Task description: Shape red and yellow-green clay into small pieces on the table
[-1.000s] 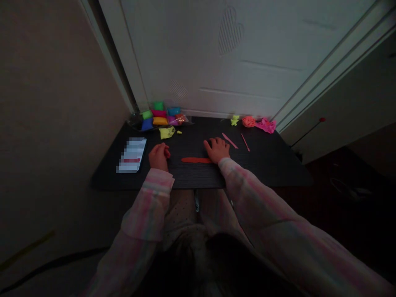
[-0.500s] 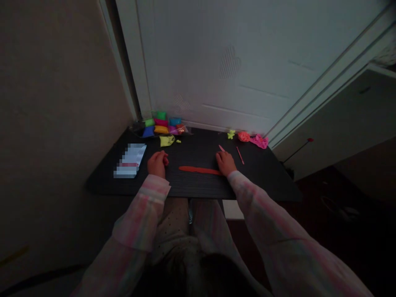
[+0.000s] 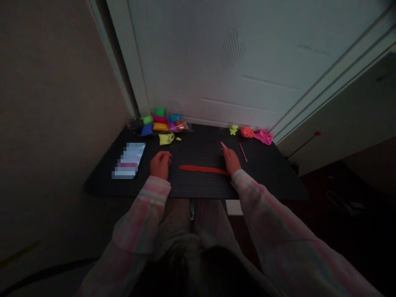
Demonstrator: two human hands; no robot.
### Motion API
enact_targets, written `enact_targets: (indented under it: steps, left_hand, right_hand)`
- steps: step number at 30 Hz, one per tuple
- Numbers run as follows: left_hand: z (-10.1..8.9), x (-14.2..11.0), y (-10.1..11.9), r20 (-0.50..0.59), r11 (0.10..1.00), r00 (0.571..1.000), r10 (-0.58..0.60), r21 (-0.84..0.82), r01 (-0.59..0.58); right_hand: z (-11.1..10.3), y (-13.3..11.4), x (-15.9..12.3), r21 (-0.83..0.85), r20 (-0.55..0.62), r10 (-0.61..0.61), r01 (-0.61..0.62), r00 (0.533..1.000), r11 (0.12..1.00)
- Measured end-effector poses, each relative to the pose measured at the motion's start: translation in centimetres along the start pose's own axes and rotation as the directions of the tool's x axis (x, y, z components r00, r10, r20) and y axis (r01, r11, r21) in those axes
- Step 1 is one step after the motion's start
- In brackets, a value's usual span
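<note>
A long flat strip of red clay lies across the middle of the black tabletop. My left hand rests left of the strip, apart from it, with its fingers curled in and nothing visible in them. At the strip's right end, my right hand stands on its side with closed fingers, covering that end. A pink modelling tool sticks out from the fingers of this hand; its lower part is hidden. Just to the right lies a thin pink stick.
Several coloured clay packs sit at the back left, behind an opened yellow wrapper. A phone lies at the left. Along the back right are a small yellow figure, an orange-red clump and a crumpled pink piece.
My right hand has turned from palm-down onto its side and shifted slightly right, its fingers drawn together by the pink tool. My left hand has curled a little more. The view has shifted slightly.
</note>
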State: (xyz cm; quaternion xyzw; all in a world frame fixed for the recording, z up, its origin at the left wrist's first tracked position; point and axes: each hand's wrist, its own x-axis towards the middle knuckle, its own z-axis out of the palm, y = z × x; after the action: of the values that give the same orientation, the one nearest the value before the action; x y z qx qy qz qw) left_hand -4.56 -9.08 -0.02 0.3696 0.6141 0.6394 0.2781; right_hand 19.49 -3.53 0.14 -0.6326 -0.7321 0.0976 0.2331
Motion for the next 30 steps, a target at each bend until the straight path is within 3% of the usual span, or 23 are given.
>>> enact_targets:
  steps: [2, 4, 6, 9, 11, 13, 16, 19, 22, 26, 30]
  left_hand:
    - [0.0, -0.5, -0.1, 0.150, 0.949, 0.975, 0.165, 0.246, -0.199]
    - [0.1, -1.1, -0.2, 0.347, 0.816, 0.897, 0.275, 0.409, -0.408]
    - [0.1, -1.6, -0.3, 0.494, 0.691, 0.821, 0.286, 0.487, -0.534]
    - [0.2, -2.0, -0.2, 0.596, 0.617, 0.770, 0.228, 0.523, -0.588]
    - [0.2, -2.0, 0.3, 0.613, 0.639, 0.773, 0.166, 0.530, -0.557]
    - [0.2, -2.0, 0.9, 0.610, 0.717, 0.789, 0.070, 0.519, -0.465]
    - [0.0, -2.2, 1.7, 0.595, 0.870, 0.801, -0.062, 0.425, -0.248]
    - [-0.3, -2.7, 2.2, 0.558, 0.952, 0.822, -0.113, 0.297, -0.070]
    - [-0.4, -3.4, 2.6, 0.510, 0.970, 0.847, -0.153, 0.242, 0.030]
    - [0.3, -4.7, 2.7, 0.472, 0.963, 0.861, -0.186, 0.262, 0.065]
    - [1.4, -6.4, 2.9, 0.572, 0.969, 0.792, -0.211, 0.228, 0.094]
  right_hand:
    - [-0.7, 0.9, -0.3, 0.039, -0.003, -0.011, 0.011, 1.000, 0.999]
    - [-1.3, 1.8, -1.3, 0.074, 0.026, -0.056, 0.054, 0.998, 0.996]
    - [-1.9, 2.4, -2.8, 0.100, 0.075, -0.133, 0.125, 0.988, 0.987]
    - [-2.6, 2.7, -4.9, 0.081, 0.123, -0.259, 0.250, 0.958, 0.965]
    - [-2.9, 2.5, -5.7, 0.069, 0.147, -0.318, 0.311, 0.937, 0.948]
    - [-3.2, 2.3, -5.8, 0.102, 0.179, -0.323, 0.309, 0.929, 0.945]
    - [-3.5, 2.1, -4.8, 0.243, 0.247, -0.235, 0.174, 0.940, 0.954]
    - [-3.5, 2.0, -2.6, 0.444, 0.284, -0.191, 0.048, 0.940, 0.895]
    - [-2.8, 1.4, 0.4, 0.517, 0.247, -0.199, 0.045, 0.948, 0.855]
    - [-1.2, -0.4, 4.5, 0.486, 0.194, -0.218, 0.099, 0.957, 0.868]
    - [-0.3, -1.7, 6.5, 0.417, 0.148, -0.238, 0.158, 0.960, 0.895]
